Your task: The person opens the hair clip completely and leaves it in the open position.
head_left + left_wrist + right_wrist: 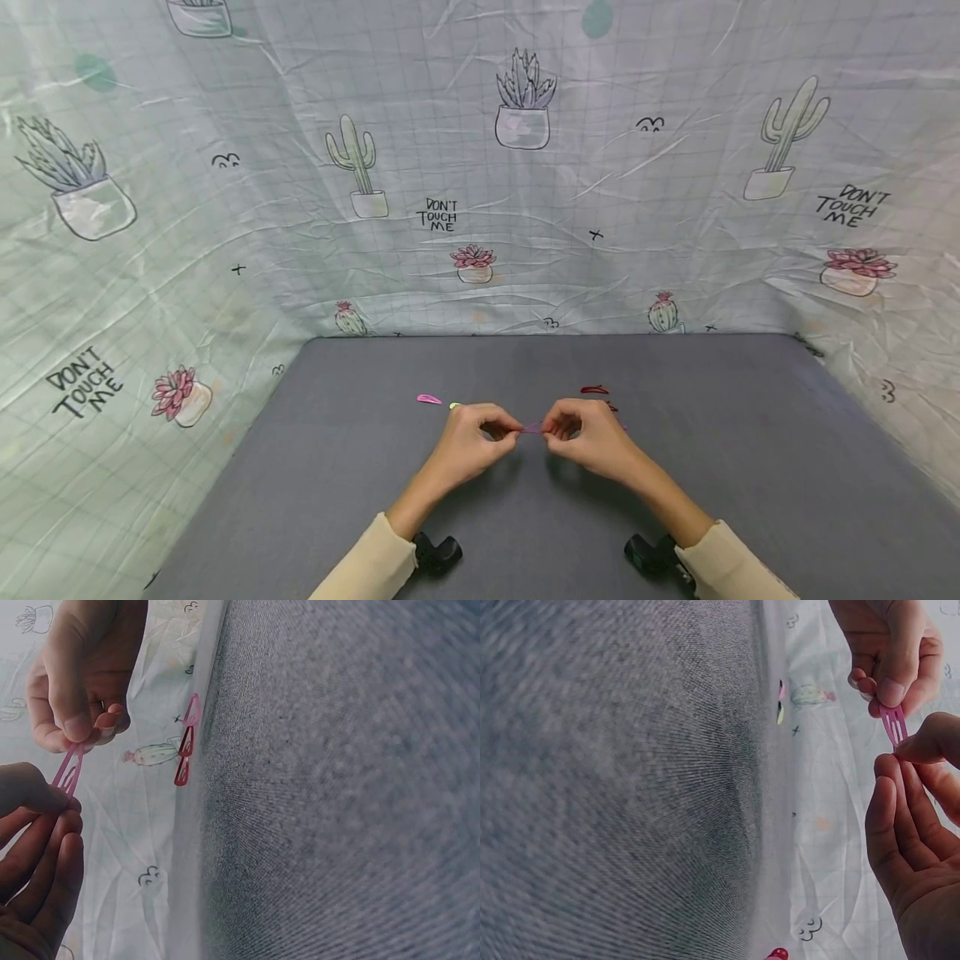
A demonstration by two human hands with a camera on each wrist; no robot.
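The left hand [478,437] and the right hand [588,437] meet over the desk [360,433], fingertips facing but apart, with a pink hair clip [531,429] stretched between them. Each grip is closed on it — left thumb and fingers pinch one end, right thumb and fingers the other — so the clip is held up off the desk top.

Beyond the left hand lie a second pink clip [429,399] and, just beside that hand, a yellow clip [453,405] partly hidden by it. Beyond the right hand lie a red clip [595,389] and a darker red clip [612,407]; the left wrist view shows one more pink clip [192,710] in line with them. A cactus-print cloth [420,292] hangs behind the desk.
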